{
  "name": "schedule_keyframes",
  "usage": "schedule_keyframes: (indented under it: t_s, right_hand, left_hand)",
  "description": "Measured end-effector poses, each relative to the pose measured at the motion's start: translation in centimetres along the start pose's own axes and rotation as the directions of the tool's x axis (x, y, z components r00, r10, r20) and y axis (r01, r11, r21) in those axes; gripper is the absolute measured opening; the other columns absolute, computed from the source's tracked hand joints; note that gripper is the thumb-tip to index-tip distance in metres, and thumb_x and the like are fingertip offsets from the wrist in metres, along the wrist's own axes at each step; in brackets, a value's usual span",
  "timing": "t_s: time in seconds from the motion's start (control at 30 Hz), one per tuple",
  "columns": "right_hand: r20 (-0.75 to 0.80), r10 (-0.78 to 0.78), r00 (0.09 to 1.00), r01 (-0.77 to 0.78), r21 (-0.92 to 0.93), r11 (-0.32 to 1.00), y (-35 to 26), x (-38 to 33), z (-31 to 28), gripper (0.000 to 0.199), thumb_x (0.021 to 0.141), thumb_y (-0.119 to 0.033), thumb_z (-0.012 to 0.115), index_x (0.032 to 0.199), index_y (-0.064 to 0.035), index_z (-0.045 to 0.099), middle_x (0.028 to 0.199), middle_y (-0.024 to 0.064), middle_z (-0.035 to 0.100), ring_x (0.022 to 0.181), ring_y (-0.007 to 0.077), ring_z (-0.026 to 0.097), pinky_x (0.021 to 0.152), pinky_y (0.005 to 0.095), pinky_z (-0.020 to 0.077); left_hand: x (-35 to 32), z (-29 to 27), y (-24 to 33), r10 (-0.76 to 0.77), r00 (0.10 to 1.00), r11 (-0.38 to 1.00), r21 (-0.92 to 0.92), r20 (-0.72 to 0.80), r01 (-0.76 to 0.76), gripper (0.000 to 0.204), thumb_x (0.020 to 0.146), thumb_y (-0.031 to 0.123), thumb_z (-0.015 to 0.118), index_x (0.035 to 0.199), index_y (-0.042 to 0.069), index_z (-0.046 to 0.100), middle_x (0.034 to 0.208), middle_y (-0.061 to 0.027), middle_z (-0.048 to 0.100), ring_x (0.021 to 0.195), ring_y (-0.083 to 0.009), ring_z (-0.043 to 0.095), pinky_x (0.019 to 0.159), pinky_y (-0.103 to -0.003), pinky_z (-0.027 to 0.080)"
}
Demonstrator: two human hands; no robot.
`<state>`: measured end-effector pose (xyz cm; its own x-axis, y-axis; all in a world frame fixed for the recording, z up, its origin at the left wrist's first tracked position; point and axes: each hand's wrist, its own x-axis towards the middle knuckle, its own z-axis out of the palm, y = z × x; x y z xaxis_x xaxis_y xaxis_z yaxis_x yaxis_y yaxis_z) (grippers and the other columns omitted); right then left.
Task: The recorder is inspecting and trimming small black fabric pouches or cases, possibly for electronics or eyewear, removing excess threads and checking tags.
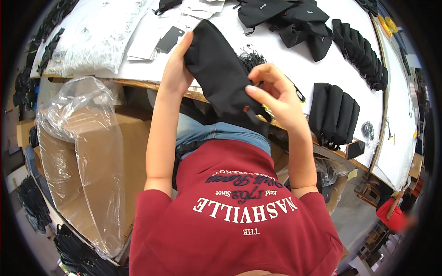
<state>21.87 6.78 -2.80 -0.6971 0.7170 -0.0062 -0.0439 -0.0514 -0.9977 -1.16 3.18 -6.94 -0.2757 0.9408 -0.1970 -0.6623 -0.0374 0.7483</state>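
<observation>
A long, soft black fabric pouch (218,64) with a small orange-brown tab (246,109) near its lower end hangs tilted in front of me, over the table's near edge. My left hand (178,69) is closed around its upper left side, thumb along the edge. At its right edge, my right hand (278,94) has curled fingers, with thumb and forefinger gripping the fabric there. What the other right fingers touch is hidden. Just behind the pouch lies a tangle of black threads (252,59). Beside my right wrist is a dark looped object (300,95), partly hidden.
On the white table lie clear plastic packaging (99,41), white cards (142,46), a heap of black fabric pieces (294,20), a long row of black pouches (359,53) and a smaller group (334,112). A cardboard box (136,133) with clear plastic film (78,138) stands at left.
</observation>
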Motion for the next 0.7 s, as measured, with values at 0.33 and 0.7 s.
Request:
schedule_keyframes:
  t_s: [0.33, 0.7]
  right_hand:
    - [0.292, 0.408, 0.865, -0.494, 0.356, 0.793, 3.1, -1.6, -1.5, 0.023, 0.092, -0.022, 0.057, 0.105, -0.0025, 0.057, 0.089, -0.0016, 0.056, 0.08, 0.0055, 0.053, 0.071, 0.0181, 0.0415]
    - [0.038, 0.03, 0.999, -0.025, -0.108, 0.994, 0.9, -1.3, -1.8, 0.041, 0.075, -0.011, 0.074, 0.113, -0.0061, 0.06, 0.103, 0.0023, 0.061, 0.097, 0.0119, 0.057, 0.086, 0.0265, 0.0444]
  left_hand:
    - [-7.0, -2.4, 1.4, 0.141, 0.885, 0.691, 0.596, 0.444, -0.409, 0.036, 0.07, -0.001, 0.072, 0.103, 0.002, 0.058, 0.101, -0.0055, 0.063, 0.1, -0.0176, 0.059, 0.088, -0.029, 0.045]
    - [-8.4, 1.1, -1.0, 0.071, 0.994, 0.828, 0.55, 0.087, -0.107, 0.025, 0.081, 0.01, 0.071, 0.105, 0.006, 0.063, 0.094, -0.0019, 0.064, 0.087, -0.0092, 0.056, 0.08, -0.023, 0.044]
